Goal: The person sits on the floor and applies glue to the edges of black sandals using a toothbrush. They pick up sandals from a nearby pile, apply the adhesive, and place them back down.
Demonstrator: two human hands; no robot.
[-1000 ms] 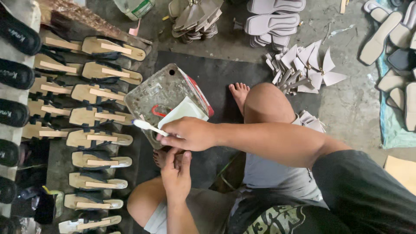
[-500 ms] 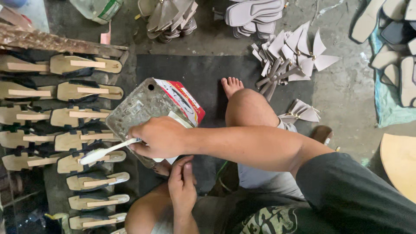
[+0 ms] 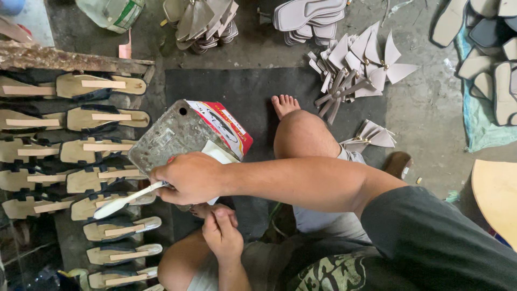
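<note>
Dark mat (image 3: pixel 242 86) is lying under me, and rows of tan shoe soles (image 3: pixel 91 129) are lying to my side. I am sitting by the dented glue tin (image 3: pixel 177 137). My right hand (image 3: pixel 188 177) is closing tight around the white brush (image 3: pixel 121 202), its tip reaching over one sole. I should be going slowly, staying on the sole. My left hand (image 3: pixel 221 234) is curling below; what it is holding, I cannot tell.

Soft, even daylight, faint shadows, sharp focus, slight wide-angle edge distortion
</note>
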